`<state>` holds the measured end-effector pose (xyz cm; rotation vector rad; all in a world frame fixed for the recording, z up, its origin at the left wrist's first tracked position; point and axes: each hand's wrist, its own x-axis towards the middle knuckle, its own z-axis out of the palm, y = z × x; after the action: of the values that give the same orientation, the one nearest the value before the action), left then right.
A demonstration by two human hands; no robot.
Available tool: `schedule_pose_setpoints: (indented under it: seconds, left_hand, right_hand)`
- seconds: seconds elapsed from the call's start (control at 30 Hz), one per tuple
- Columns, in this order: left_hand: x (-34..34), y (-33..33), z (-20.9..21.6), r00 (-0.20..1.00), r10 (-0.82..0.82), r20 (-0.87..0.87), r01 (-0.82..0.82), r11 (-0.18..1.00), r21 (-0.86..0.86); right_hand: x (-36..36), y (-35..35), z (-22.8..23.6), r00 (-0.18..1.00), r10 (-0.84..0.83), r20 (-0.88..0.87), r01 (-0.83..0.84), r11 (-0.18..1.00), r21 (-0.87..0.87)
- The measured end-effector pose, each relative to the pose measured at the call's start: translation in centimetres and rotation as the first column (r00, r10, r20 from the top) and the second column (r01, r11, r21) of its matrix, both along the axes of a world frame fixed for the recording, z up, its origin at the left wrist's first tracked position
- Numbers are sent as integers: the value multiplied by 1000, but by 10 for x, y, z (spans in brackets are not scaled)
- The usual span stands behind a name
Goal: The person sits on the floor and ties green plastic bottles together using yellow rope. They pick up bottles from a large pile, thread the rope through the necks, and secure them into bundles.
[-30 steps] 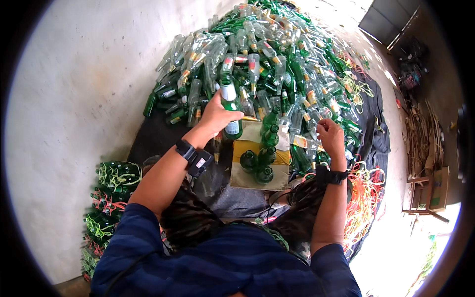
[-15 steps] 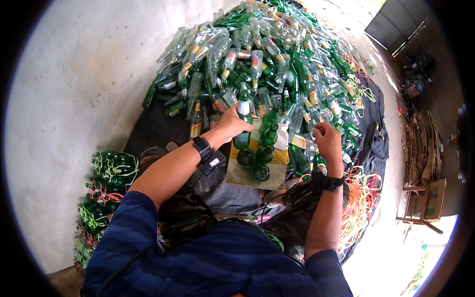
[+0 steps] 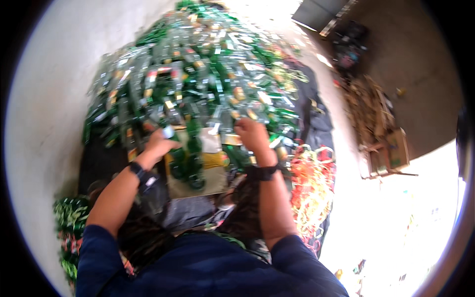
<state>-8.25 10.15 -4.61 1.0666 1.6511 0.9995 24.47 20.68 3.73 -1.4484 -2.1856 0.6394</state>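
Note:
Green glass bottles (image 3: 194,143) stand close together on a cardboard sheet (image 3: 213,185) in front of me. My left hand (image 3: 159,144) is at the left of this group, its thumb stretched toward the bottles. A small whitish patch shows by its fingertips, and blur hides whether the hand grips anything. My right hand (image 3: 253,136) is beyond the right edge of the cardboard, over the near part of the bottle pile. Its fingers are curled closed, and whatever they may hold is hidden.
A large heap of clear and green bottles (image 3: 198,64) spreads ahead over a dark sheet (image 3: 314,128). Red and yellow-green strands (image 3: 314,180) lie tangled on the right. Netted green bottles (image 3: 71,213) stand by the left wall. A wooden frame (image 3: 381,156) stands farther right.
The whole view has swung right, so everything appears farther left and is blurred. The green bottle my left hand gripped earlier now seems to stand with the others.

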Motion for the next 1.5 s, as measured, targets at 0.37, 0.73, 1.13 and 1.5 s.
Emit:
schedule_pose_setpoints:
  seconds: [0.37,0.73,1.13,1.5]
  left_hand:
    - [4,-4,-6,991,5,134,14,989,-144]
    - [-10,-3,-37,991,-133,-32,133,991,2]
    - [-13,-16,22,925,-278,-258,306,949,75]
    - [-12,-20,42,745,-291,-600,463,874,150]
  right_hand:
    - [2,-1,-4,994,50,-101,-39,994,107]
    - [-3,-1,3,989,80,-121,-69,994,90]
    - [-5,-5,9,989,28,-145,-40,996,-86]
    - [-1,3,-3,992,29,-124,-41,994,-98]
